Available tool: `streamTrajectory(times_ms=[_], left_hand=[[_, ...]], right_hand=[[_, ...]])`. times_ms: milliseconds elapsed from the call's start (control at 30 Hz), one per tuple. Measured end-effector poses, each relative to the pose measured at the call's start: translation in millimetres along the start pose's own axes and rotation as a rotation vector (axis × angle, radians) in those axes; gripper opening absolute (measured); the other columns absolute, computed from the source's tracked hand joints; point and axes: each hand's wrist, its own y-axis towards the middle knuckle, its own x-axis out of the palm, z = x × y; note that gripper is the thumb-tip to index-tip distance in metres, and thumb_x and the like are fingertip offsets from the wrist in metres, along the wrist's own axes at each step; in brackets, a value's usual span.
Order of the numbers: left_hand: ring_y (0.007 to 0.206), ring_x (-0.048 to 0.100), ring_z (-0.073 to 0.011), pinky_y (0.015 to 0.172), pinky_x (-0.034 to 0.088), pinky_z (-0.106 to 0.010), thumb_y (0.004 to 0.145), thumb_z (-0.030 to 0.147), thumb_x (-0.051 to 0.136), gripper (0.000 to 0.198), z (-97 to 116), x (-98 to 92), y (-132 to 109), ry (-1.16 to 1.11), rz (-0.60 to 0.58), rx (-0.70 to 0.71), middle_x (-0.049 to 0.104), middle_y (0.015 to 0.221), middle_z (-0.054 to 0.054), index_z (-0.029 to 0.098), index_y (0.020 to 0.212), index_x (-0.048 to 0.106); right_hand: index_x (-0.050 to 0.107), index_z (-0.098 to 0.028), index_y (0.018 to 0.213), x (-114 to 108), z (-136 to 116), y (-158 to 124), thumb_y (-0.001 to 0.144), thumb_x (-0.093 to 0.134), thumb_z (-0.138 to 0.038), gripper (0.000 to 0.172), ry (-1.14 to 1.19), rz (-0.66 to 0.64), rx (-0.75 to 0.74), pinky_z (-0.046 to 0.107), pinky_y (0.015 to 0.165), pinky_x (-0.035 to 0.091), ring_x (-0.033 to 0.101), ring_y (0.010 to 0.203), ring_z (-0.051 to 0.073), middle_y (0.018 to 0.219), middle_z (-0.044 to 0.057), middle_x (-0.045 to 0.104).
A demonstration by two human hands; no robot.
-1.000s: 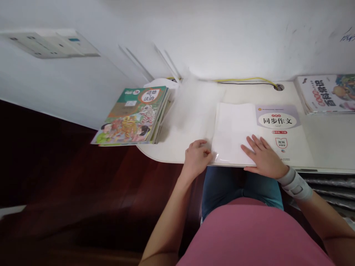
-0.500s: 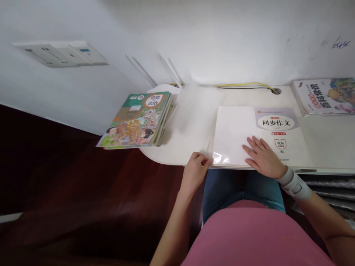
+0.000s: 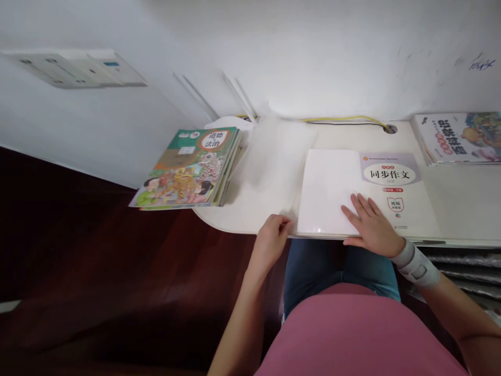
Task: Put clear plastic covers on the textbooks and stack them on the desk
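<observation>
A book [image 3: 395, 203] with a white and lilac cover lies on the desk in front of me. A plain white flap [image 3: 329, 193] covers its left part. My right hand [image 3: 371, 224], with a grey wrist strap, rests flat with fingers spread where the flap meets the printed cover. At the book's lower left corner, my left hand [image 3: 276, 232] is closed in a pinch on the edge of a clear plastic book cover [image 3: 279, 151]. That see-through sheet spreads leftward from the book over the desk; its exact outline is hard to make out.
A stack of schoolbooks [image 3: 188, 167] sits at the desk's rounded left end, overhanging the edge. Another stack of books [image 3: 462, 138] lies at the back right. Yellow and black cables [image 3: 352, 119] run along the wall to a hole. The white desk [image 3: 246, 214] has a front edge close to me.
My left hand has shifted slightly left, still pinched. Shiny glare on the flap's lower left corner has shrunk. My right hand stays nearly in place, thumb slightly lower.
</observation>
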Motion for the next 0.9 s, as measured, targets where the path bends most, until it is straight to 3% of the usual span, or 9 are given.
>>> streamTrajectory(times_ms=[100,200,300,433,533,633,700,800,900], left_hand=[[0.08,0.061,-0.0184,0.078,0.049,-0.032,0.084,0.031,0.047,0.016,-2,-3.3,3,-0.058,0.047,-0.026,0.064,0.084,-0.003,0.021,0.085,0.06],[0.076,0.062,-0.0172,0.077,0.05,-0.032,0.082,0.033,0.05,0.017,8,-12.1,3,-0.167,0.124,-0.041,0.065,0.082,-0.002,0.021,0.088,0.06],[0.072,0.061,-0.0154,0.075,0.052,-0.031,0.081,0.035,0.055,0.013,33,-25.7,-4,-0.305,0.263,-0.004,0.062,0.075,0.0,0.022,0.083,0.059],[0.074,0.062,-0.0164,0.089,0.053,-0.043,0.084,0.039,0.056,0.013,80,-38.8,-25,-0.472,0.405,0.22,0.059,0.072,0.002,0.027,0.081,0.057],[0.09,0.066,-0.0206,0.098,0.048,-0.05,0.087,0.053,0.047,0.031,108,-34.7,-26,-0.524,0.287,0.438,0.064,0.086,-0.001,0.033,0.109,0.054],[0.12,0.055,-0.0242,0.106,0.042,-0.046,0.089,0.058,0.039,0.052,118,-13.4,-1,-0.406,0.054,0.583,0.058,0.125,-0.008,0.03,0.134,0.041],[0.135,0.04,-0.0265,0.111,0.033,-0.047,0.093,0.055,0.035,0.057,117,10.5,25,-0.227,-0.054,0.603,0.043,0.145,-0.012,0.024,0.141,0.034],[0.145,0.012,-0.0367,0.112,0.019,-0.061,0.089,0.06,0.04,0.073,110,51.9,63,0.12,-0.187,0.523,0.021,0.156,-0.018,0.018,0.148,0.025],[0.145,0.005,-0.0392,0.111,0.011,-0.065,0.089,0.06,0.04,0.075,106,81.1,84,0.37,-0.303,0.465,0.015,0.158,-0.019,0.017,0.149,0.025]], right_hand=[[0.037,-0.01,0.144,-2,-2,2,0.076,0.056,-0.068,0.091,-0.038,-0.04,-0.03,0.058,0.11,0.025,0.023,0.14,0.042,0.149,0.029,0.03],[0.039,-0.01,0.143,-3,-8,3,0.077,0.062,-0.059,0.085,-0.042,-0.049,-0.011,0.056,0.11,0.026,0.025,0.14,0.041,0.149,0.028,0.032],[0.036,-0.008,0.144,-3,-18,2,0.083,0.061,-0.045,0.075,0.001,0.004,0.059,0.053,0.11,0.031,0.028,0.14,0.037,0.149,0.026,0.032],[0.031,-0.007,0.146,-3,-26,-9,0.087,0.045,-0.02,0.063,0.215,0.147,0.141,0.043,0.109,0.039,0.037,0.137,0.027,0.148,0.02,0.037],[0.045,-0.012,0.139,-4,-16,-23,0.088,0.037,-0.019,0.052,0.488,0.305,0.319,0.039,0.102,0.047,0.054,0.123,0.023,0.133,0.014,0.057],[0.063,-0.013,0.117,-9,9,-38,0.09,0.046,-0.037,0.04,0.749,0.46,0.639,0.042,0.09,0.053,0.066,0.101,0.026,0.106,0.012,0.071],[0.066,-0.013,0.109,-15,28,-48,0.086,0.053,-0.043,0.04,0.865,0.495,0.759,0.043,0.09,0.052,0.066,0.098,0.026,0.103,0.011,0.072],[0.062,-0.015,0.113,-21,58,-64,0.084,0.057,-0.046,0.043,0.943,0.471,0.774,0.042,0.086,0.053,0.066,0.098,0.025,0.107,0.01,0.071],[0.048,-0.012,0.13,-18,91,-74,0.081,0.057,-0.048,0.061,0.801,0.462,0.848,0.04,0.073,0.055,0.067,0.084,0.025,0.1,0.012,0.071]])
